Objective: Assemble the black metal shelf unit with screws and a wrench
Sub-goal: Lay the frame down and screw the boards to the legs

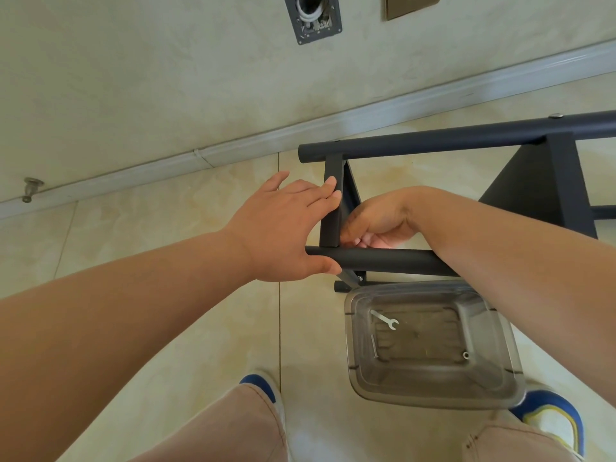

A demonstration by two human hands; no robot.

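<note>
The black metal shelf unit [433,141] lies on its side on the tiled floor, its round tubes running left to right. My left hand [283,228] is spread open at its left end: fingertips touch the flat end panel [331,208] and the thumb lies under the near tube [383,261]. My right hand [376,225] reaches behind the near tube beside that panel, fingers curled at the joint; what they hold is hidden. A small silver wrench [385,320] lies in the clear plastic tub [363,381].
The tub stands on the floor between my feet and the shelf, with a hex key [374,345] and a small nut [465,354] inside. My blue and white shoes [553,418] are at the bottom. The wall and skirting [200,155] run close behind the shelf.
</note>
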